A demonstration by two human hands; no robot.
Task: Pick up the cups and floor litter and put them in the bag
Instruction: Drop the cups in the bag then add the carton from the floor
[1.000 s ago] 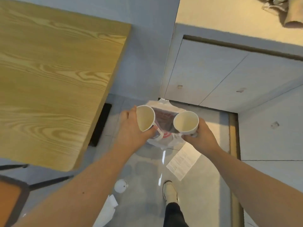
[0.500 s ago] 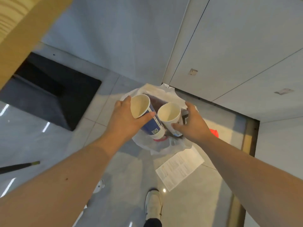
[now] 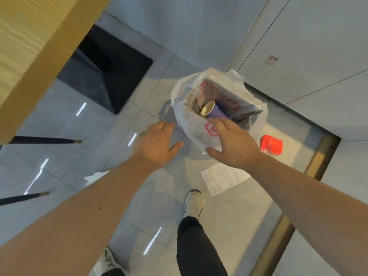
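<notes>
A white plastic bag (image 3: 191, 124) with red print stands open on the grey floor. Inside it lies a blue paper cup (image 3: 213, 112) on its side; a second cup is not clearly visible. My left hand (image 3: 157, 144) hovers open just left of the bag, holding nothing. My right hand (image 3: 233, 144) is open over the bag's near edge, fingers spread, also holding nothing. A red crumpled wrapper (image 3: 271, 145) lies on the floor right of the bag. A printed white sheet of paper (image 3: 225, 178) lies below the bag, partly under my right arm.
A wooden table (image 3: 35, 44) overhangs at upper left, with its black base (image 3: 111, 76) and dark chair legs (image 3: 43, 140) beneath. Another white paper scrap (image 3: 95, 175) peeks out by my left arm. My shoes (image 3: 194, 202) stand below. Grey wall panels rise at right.
Both hands held a cup each over the bag before; now the cups are let go, one lies in the bag, and both hands are open and drawn back.
</notes>
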